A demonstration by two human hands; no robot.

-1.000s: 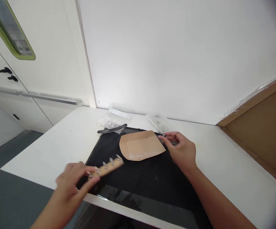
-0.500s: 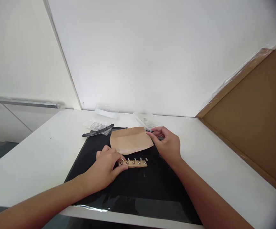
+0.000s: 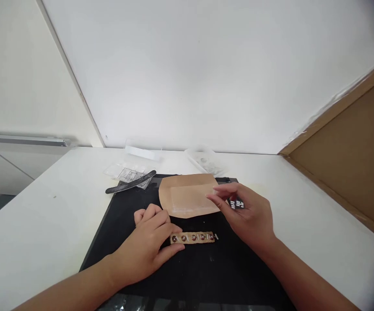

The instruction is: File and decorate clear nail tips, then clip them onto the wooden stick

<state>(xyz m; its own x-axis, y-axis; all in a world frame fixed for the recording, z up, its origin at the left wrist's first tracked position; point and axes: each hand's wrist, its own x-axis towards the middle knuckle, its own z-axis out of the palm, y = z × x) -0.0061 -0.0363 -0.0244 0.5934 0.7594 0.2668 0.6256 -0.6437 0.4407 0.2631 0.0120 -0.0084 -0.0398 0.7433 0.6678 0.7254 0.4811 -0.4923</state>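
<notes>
Five round fittings [image 3: 193,237] sit in a row along the tan strip [image 3: 198,241], small pale tips showing at them, and my left hand [image 3: 148,242] has the strip's left end: forefinger at the far edge, thumb at the near edge, a narrow grip closed on it. The strip is over the black mat [image 3: 202,272]; resting or just lifted, I can't tell. Its long axis runs left to right in front of me, straight out from my left grip, free end pointing right. Across to my right hand [image 3: 248,207], up at the right edge of the brown sheet [image 3: 187,194]: thumb and forefinger nearly together, a narrow grip, and whether something tiny sits in it I cannot tell. From there the strip lies nearer to me and off to the left, its free end the closest part, with a gap between. The left is the nearer hand, right on it; the right stands apart. Far left, a dark curved file [image 3: 131,183] lies across the mat's corner.
</notes>
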